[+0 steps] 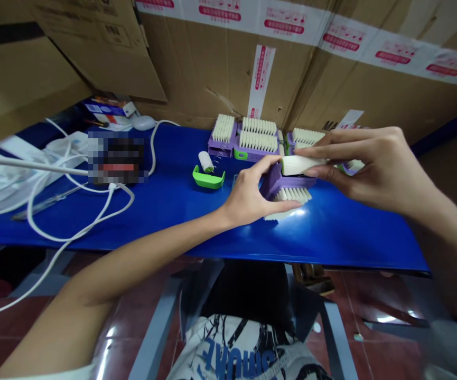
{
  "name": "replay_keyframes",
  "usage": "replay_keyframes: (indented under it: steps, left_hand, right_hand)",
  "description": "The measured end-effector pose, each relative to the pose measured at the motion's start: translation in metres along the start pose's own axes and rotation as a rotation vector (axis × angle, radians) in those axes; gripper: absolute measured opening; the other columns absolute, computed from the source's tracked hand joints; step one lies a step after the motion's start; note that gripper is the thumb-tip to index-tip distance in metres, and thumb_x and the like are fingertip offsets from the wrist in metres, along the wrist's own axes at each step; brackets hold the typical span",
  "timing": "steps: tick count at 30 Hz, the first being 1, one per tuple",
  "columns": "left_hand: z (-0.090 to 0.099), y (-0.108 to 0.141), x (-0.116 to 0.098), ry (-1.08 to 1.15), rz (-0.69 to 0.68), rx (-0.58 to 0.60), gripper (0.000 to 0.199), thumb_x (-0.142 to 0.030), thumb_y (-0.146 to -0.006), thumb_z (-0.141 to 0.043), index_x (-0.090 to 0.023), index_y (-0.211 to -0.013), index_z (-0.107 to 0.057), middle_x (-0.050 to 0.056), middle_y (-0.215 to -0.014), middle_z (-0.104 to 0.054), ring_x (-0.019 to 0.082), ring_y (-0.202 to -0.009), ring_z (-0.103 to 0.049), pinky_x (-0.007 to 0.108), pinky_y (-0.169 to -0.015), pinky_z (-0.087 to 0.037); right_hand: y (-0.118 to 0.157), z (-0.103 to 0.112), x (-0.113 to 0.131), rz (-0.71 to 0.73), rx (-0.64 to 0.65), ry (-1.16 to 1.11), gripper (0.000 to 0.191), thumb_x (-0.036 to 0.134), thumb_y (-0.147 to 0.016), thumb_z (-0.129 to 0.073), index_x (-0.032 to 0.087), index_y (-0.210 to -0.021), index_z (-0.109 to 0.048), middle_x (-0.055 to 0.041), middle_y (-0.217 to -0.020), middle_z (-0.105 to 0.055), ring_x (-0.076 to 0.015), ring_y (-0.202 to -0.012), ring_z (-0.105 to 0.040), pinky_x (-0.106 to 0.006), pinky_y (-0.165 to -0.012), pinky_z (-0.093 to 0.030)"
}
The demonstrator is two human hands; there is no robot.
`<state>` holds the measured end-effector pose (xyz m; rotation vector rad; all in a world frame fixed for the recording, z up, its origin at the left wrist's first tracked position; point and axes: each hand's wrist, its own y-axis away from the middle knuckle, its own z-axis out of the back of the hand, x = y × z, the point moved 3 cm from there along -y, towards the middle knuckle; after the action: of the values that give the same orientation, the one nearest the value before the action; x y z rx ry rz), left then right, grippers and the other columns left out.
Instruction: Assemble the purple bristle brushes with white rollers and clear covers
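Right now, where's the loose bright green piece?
In the head view, the green piece lies on the blue table, to the left of the left hand, just this side of the small white roller.

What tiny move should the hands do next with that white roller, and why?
I'd guess the right hand should gently press the white roller toward the purple brush, because its fingers hold the roller right at the brush, while the left hand grips the brush.
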<state>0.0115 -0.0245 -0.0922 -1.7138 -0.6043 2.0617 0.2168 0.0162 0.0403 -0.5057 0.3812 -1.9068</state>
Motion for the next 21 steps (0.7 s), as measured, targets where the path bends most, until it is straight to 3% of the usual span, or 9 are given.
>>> replay_keyframes:
  steps: [5,7,11,15,18,21]
  left_hand:
    - [-0.001,0.001,0.002,0.033,-0.006,-0.001,0.086,-0.063,-0.071,-0.109,-0.026,-0.136,-0.068,0.011,-0.127,-0.082,0.037,-0.117,-0.079,0.056,-0.106,-0.064]
    - [0.002,-0.002,-0.006,0.107,-0.063,0.009,0.083,-0.067,-0.080,-0.104,-0.028,-0.142,-0.067,0.012,-0.136,-0.080,0.036,-0.125,-0.077,0.055,-0.112,-0.063]
    - [0.020,-0.019,-0.038,0.004,-0.223,0.009,0.048,-0.062,-0.103,-0.086,-0.030,-0.138,-0.081,0.012,-0.144,-0.077,0.033,-0.135,-0.072,0.052,-0.121,-0.059]
    - [0.033,-0.041,-0.061,-0.145,-0.281,0.186,0.030,-0.052,-0.101,-0.090,-0.033,-0.124,-0.092,0.008,-0.123,-0.085,0.030,-0.117,-0.077,0.051,-0.112,-0.062]
    - [0.039,-0.050,-0.061,-0.154,-0.243,0.242,0.028,-0.050,-0.096,-0.096,-0.037,-0.121,-0.094,0.006,-0.114,-0.087,0.029,-0.103,-0.078,0.050,-0.102,-0.063]
    - [0.040,-0.050,-0.057,-0.181,-0.221,0.238,0.029,-0.049,-0.093,-0.098,-0.039,-0.120,-0.095,0.005,-0.107,-0.087,0.028,-0.095,-0.076,0.054,-0.105,-0.060]
  right_hand:
    - [0.009,-0.014,-0.001,-0.051,-0.075,-0.049,0.026,0.038,-0.108,-0.080,0.031,-0.130,-0.092,-0.0067,-0.103,-0.085,-0.0257,-0.084,-0.079,-0.043,-0.071,-0.064]
    - [0.014,-0.023,0.000,-0.072,-0.131,-0.102,0.030,0.044,-0.108,-0.080,0.028,-0.132,-0.089,-0.0079,-0.109,-0.085,-0.0252,-0.091,-0.080,-0.040,-0.072,-0.067]
    - [0.023,-0.046,0.001,-0.136,-0.322,-0.211,0.037,0.057,-0.104,-0.086,0.027,-0.124,-0.081,-0.0071,-0.115,-0.085,-0.0246,-0.101,-0.081,-0.036,-0.076,-0.071]
    - [0.029,-0.065,0.000,-0.165,-0.491,-0.343,0.042,0.061,-0.098,-0.092,0.027,-0.112,-0.072,-0.0034,-0.106,-0.080,-0.0209,-0.094,-0.078,-0.033,-0.075,-0.069]
    - [0.030,-0.075,-0.007,-0.233,-0.496,-0.475,0.052,0.068,-0.092,-0.094,0.026,-0.111,-0.070,-0.0054,-0.109,-0.078,-0.0233,-0.101,-0.077,-0.033,-0.072,-0.068]
    - [0.027,-0.081,-0.017,-0.287,-0.435,-0.634,0.057,0.071,-0.086,-0.096,0.025,-0.107,-0.070,-0.0068,-0.112,-0.077,-0.0243,-0.105,-0.074,-0.032,-0.070,-0.066]
